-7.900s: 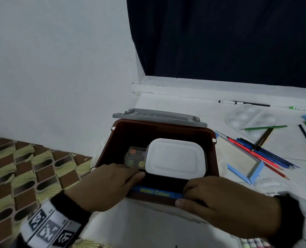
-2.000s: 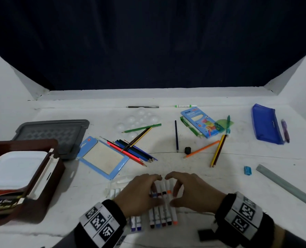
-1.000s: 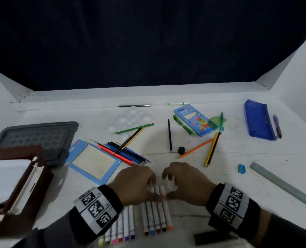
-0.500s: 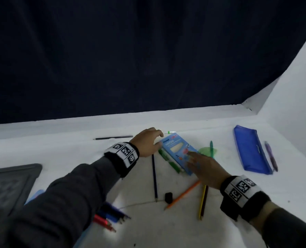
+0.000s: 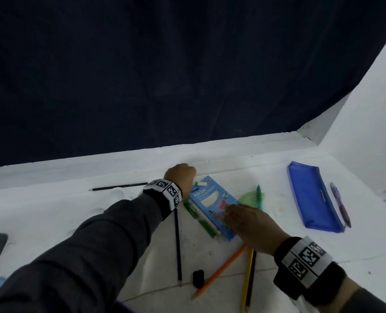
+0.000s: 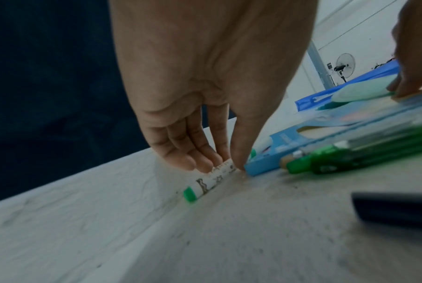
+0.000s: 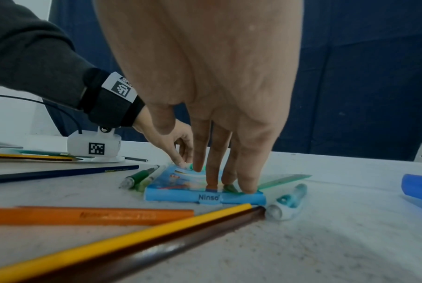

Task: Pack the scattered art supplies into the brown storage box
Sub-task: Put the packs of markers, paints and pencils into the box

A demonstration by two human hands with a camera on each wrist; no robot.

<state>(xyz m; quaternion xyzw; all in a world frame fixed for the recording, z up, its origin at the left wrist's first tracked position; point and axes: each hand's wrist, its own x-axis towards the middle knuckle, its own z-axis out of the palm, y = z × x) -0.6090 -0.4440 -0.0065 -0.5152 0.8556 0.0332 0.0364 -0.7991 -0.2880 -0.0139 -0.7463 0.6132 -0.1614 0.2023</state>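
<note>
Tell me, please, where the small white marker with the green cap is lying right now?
In the left wrist view the white marker lies on the table's far side, pinched by the left hand, just left of the blue Neon box.

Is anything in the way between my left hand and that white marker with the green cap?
Nothing visible. The left hand is already on the white marker, fingertips and thumb pinching it against the table beside the blue box.

The left hand [image 5: 181, 176] reaches toward the tabletop's far edge, fingers [image 6: 181, 153] and thumb pinched together. The right hand [image 5: 249, 227] presses down with straight fingers [image 7: 212, 172].
</note>
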